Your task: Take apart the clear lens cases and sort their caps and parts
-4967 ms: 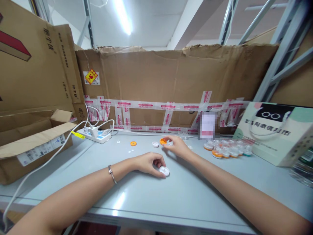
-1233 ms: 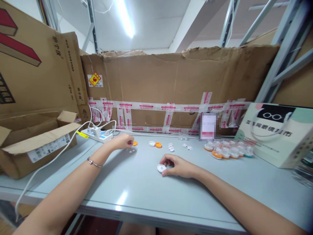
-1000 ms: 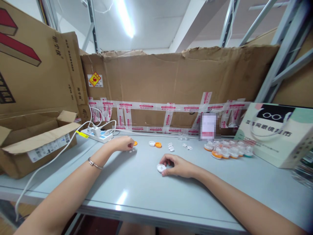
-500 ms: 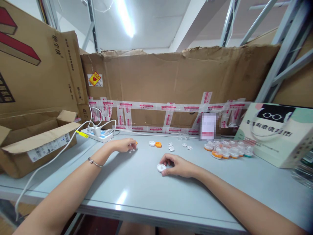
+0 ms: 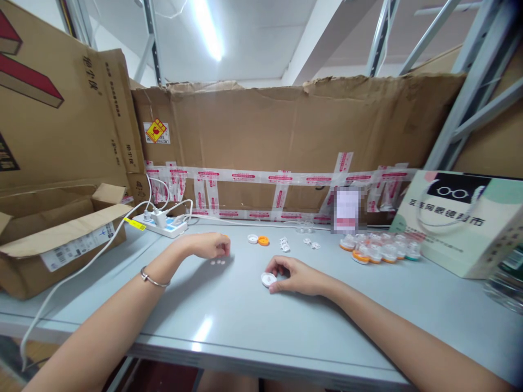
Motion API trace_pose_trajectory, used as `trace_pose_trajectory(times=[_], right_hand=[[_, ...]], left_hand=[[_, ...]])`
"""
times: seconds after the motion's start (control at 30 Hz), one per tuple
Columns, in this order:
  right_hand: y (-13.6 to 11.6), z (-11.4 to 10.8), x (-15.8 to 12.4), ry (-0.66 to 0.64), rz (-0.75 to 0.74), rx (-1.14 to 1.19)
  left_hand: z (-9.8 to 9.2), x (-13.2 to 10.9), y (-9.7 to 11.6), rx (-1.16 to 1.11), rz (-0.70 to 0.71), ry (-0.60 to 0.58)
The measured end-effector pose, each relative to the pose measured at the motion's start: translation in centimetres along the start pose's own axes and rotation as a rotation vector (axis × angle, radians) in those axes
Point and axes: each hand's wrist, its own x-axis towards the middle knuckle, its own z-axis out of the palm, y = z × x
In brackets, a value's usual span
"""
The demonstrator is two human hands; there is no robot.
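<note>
Between the thumb and fingers of my right hand [image 5: 296, 276] is a shallow white round cap [image 5: 268, 280], held by its edge just above or on the table. Something small seems to sit in the cap's middle. My left hand [image 5: 211, 246] is farther back on the left, fingers bent down and drawn together; whatever they pinch is hidden. Several small white discs [image 5: 218, 262] lie on the table just below that hand. A bit of orange shows behind its knuckles. Beyond the hands, another white cap [image 5: 253, 239] and an orange cap [image 5: 263, 240] lie side by side.
Small white pieces [image 5: 285, 245] lie in the middle, with more white bits [image 5: 312, 244] to their right. Clear cases with coloured bases [image 5: 382, 252] are grouped before a paper bag [image 5: 445, 218]. A power strip [image 5: 168, 224] and an open carton [image 5: 61, 234] stand left; cardboard [image 5: 245, 130] walls the back.
My left hand has shifted slightly up and right, so the small white discs below it now show clearly. The right hand keeps its hold on the white cap.
</note>
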Motion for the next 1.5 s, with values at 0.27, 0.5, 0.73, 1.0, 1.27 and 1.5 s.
trace_pose_trajectory(times=[0.27,0.5,0.73,1.0,1.27,1.5], right_hand=[[0.4,0.1,0.2,0.01,-0.039,0.016],[0.9,0.5,0.8,0.035,-0.031,0.094],[1.1,0.8,1.1,0.037,-0.044,0.103],[0.8,0.7,1.0,0.026,-0.037,0.111],[0.5,0.7,0.8,0.033,-0.039,0.116],[0.7,0.6,0.8,0.044,-0.033,0.077]], left_hand=[[3.0,1.4,4.6,-0.098,0.467,0.234],[5.4,3.0,5.6,-0.12,0.604,0.212],[5.6,3.7,5.6,0.014,0.637,0.288],[6.2,3.4,5.6,0.448,0.76,0.45],[6.1,3.5,5.7,0.472,0.795,0.514],[6.0,4.0,4.8,0.246,0.74,0.554]])
